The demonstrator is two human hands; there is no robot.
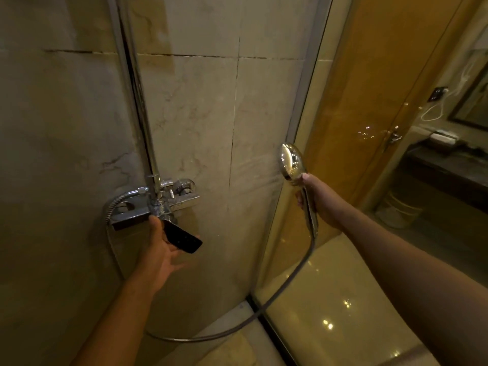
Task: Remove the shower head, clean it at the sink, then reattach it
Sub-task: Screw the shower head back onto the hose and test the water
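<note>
Chrome catches the warm light on the shower head (291, 161), which is off its mount and held upright in the right hand (320, 202), out to the right of the tiled wall and in front of the glass screen (343, 101). The fingers (299, 202) of that hand are wrapped round the handle just below the round head, with the thumb laid up against its neck. From the bottom of the handle the metal hose (237, 328) drops, loops low across the shower floor and climbs on the left to the mixer valve (158, 204), which sits on the marble wall (206, 114) at the foot of a tall riser pipe (142, 114). The left hand (163, 249) is raised palm-up just under the mixer, thumb tip close to its underside; whether it touches cannot be told. Across this hand lies a dark flat device (182, 237), held between thumb and the fingers beneath it, which are mostly hidden. Beyond the glass, to the far right, a dark bench (449, 165) runs under a framed mirror (472, 101), with a pale bin (398, 210) standing on the floor below it.
</note>
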